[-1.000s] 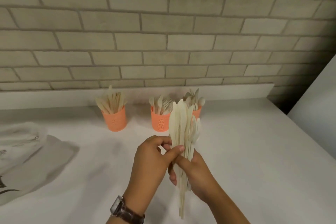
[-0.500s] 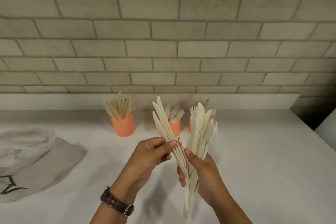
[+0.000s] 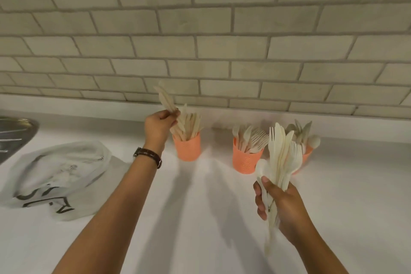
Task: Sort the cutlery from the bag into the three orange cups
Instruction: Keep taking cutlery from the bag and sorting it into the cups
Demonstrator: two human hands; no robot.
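I see my left hand (image 3: 159, 128) pinching a few pale, flat wooden knives (image 3: 165, 100), tilted, blades up, just above the left orange cup (image 3: 187, 148), which already holds knives standing upright. That cup stands to the left of the middle orange cup (image 3: 245, 160); the middle one is packed with pale forks and some other pieces. The right orange cup (image 3: 308, 154) sits just to the right of the middle cup, half hidden, with spoon bowls poking out.

In front of the middle cup and a little right, my right hand (image 3: 280, 204) is clenched around a mixed bundle of cutlery (image 3: 280, 155), cream-coloured, held upright; fork tines and a spoon show in it.

Well to the left of the middle cup, the translucent white bag (image 3: 55, 176) lies crumpled on the white counter (image 3: 200, 218). It carries dark printed letters, upside down to me; I cannot read them as a word. A brown-strapped watch (image 3: 148, 155) is on my left wrist.
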